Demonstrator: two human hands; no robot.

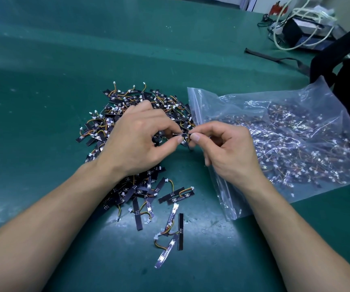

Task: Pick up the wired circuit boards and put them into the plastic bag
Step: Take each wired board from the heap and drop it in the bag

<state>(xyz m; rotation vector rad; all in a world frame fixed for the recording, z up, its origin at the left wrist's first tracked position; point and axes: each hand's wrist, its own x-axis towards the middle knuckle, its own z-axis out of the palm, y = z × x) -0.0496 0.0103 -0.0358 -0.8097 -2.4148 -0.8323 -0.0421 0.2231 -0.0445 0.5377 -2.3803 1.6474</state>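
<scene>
Held board (181, 134): one wired circuit board, seen edge-on as a thin dark line, lifted above the right edge of the pile and just short of the bag mouth.
Left hand (136, 140): fingers (179, 140) curled, thumb and forefinger pinching the board's left end. Judged to be steadying it, perhaps while a wire is worked free of its neighbours.
Right hand (228, 148): thumb and forefinger pinch the right end, other fingers loosely curled. It lies on the bag side, so it is well placed to carry the board across.
Pile (127, 102): dense heap of black boards with orange/yellow leads and white connectors, on the green surface (43, 81), partly under the left wrist. Leads overlap, so tangling is likely.
Plastic bag (193, 98): clear zip bag lying flat to the right, zip edge facing the pile and touching it, which keeps each transfer short. Many boards already inside.
Strays (169, 228): several boards scattered nearer the person, apart from the heap.
Progress: judged partway, with a large share bagged and a large heap left.
Risk: leads snagging and dragging extra boards; bag mouth looks flat, not propped.
Background: cables and a dark box (302, 28) far right, not involved.
</scene>
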